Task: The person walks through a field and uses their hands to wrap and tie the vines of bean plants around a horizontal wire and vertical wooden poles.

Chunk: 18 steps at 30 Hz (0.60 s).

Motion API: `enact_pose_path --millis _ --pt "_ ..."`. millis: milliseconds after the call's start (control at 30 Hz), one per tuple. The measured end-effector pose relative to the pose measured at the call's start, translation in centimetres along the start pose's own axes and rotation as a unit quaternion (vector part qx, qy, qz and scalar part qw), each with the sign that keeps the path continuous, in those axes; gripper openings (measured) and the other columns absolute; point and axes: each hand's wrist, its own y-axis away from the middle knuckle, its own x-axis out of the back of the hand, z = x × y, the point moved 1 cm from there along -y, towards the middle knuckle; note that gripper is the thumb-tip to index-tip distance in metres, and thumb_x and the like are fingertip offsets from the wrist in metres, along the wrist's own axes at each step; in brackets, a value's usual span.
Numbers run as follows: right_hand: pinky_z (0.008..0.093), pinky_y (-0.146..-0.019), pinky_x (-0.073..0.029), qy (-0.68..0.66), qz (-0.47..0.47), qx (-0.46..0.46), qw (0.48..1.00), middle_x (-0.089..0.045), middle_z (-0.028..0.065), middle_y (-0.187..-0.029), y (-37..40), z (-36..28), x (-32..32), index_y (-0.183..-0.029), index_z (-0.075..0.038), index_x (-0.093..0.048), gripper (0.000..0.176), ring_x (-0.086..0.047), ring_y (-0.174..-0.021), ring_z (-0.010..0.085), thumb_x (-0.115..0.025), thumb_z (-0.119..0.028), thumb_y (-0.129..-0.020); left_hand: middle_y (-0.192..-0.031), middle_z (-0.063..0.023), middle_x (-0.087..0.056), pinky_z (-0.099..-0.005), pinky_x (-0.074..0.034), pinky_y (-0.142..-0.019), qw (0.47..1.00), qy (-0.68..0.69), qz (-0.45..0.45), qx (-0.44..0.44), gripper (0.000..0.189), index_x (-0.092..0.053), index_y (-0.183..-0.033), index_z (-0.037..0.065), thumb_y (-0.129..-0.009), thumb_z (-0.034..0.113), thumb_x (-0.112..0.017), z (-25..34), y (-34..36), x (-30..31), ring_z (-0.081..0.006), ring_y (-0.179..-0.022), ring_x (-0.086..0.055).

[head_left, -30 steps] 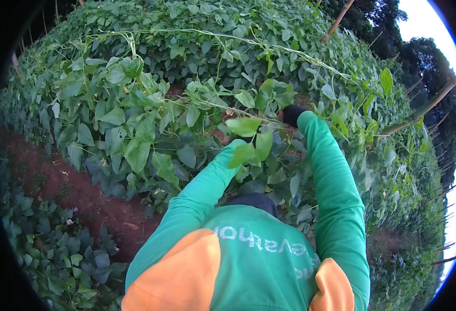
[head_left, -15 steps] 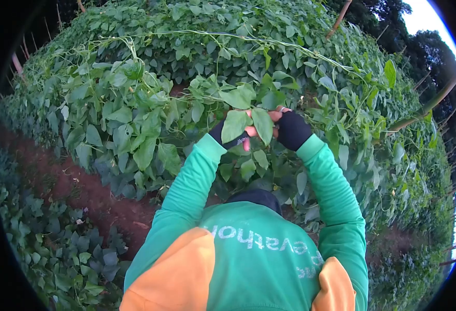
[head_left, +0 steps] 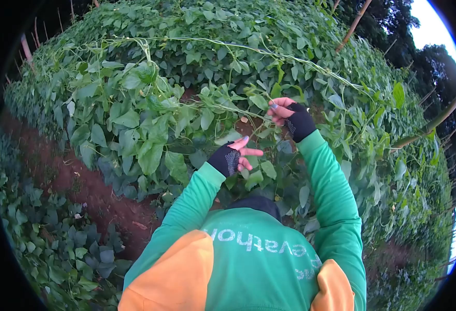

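Note:
My left hand [head_left: 234, 157], in a black fingerless glove, hovers over the foliage with its fingers apart and nothing in them. A pale blurred leaf [head_left: 229, 137] is just above it. My right hand [head_left: 290, 116], gloved the same way, is higher and to the right. Its thumb and finger are pinched together at a thin vine shoot [head_left: 262, 98] with small leaves. Left of that hand, a bare vine stem [head_left: 228, 108] runs across from a leafy clump [head_left: 134, 116].
A long vine-wrapped line [head_left: 254, 49] crosses above the hands. A slanted wooden pole [head_left: 435, 122] stands on the right, another pole [head_left: 353, 26] at the back. Bare reddish soil [head_left: 90, 189] forms a path at left, with low leafy plants [head_left: 57, 243] beyond it.
The hands have moved apart: the left lower and open, the right higher at the shoot. The large leaves that were between them are no longer there.

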Motion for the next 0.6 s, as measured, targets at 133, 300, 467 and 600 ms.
enact_pose_path --millis 133,300,467,600 --pt "0.0248 -0.069 -0.050 -0.010 -0.071 0.005 0.997 -0.067 0.0048 -0.088 -3.1 2.3 -1.6 -0.102 -0.003 -0.060 0.025 -0.064 -0.079 0.0112 -0.066 -0.016 -0.083 -0.116 -0.0179 -0.059 -0.0212 -0.040 -0.039 0.962 0.260 -0.075 0.017 0.050 -0.033 -0.132 0.003 -0.097 0.039 -0.040 -0.2 -2.0 3.4 -0.0120 -0.051 -0.055" --pt "0.0353 -0.070 -0.050 0.468 0.003 0.084 0.880 -0.065 0.0106 -0.093 -6.0 2.2 -4.3 -0.100 -0.014 -0.063 0.022 -0.065 -0.082 0.0229 -0.063 -0.016 -0.079 -0.126 -0.0226 -0.049 -0.0328 -0.053 -0.080 0.864 0.486 -0.020 -0.129 0.038 -0.039 -0.125 -0.011 -0.095 0.012 -0.042 1.7 -4.5 6.3 -0.0252 -0.099 -0.058" --pt "0.0410 -0.074 -0.049 0.644 -0.024 0.183 0.743 -0.064 0.0108 -0.091 -8.3 2.0 -4.5 -0.099 -0.016 -0.063 0.020 -0.062 -0.088 0.0305 -0.057 -0.018 -0.079 -0.131 -0.0260 -0.042 -0.0481 -0.031 -0.108 0.868 0.474 0.049 -0.139 0.045 -0.038 -0.129 -0.006 -0.085 0.001 -0.044 2.4 -7.3 5.0 -0.0394 -0.126 -0.038" --pt "0.0403 -0.073 -0.049 0.617 0.033 0.155 0.770 -0.065 0.0124 -0.086 -9.6 2.1 -2.9 -0.092 -0.013 -0.064 0.017 -0.063 -0.084 0.0301 -0.062 -0.023 -0.079 -0.130 -0.0198 -0.045 -0.0476 -0.032 -0.106 0.949 0.287 -0.052 -0.121 0.045 -0.043 -0.127 0.000 -0.082 0.004 -0.049 3.0 -9.5 3.8 -0.0384 -0.124 -0.040"
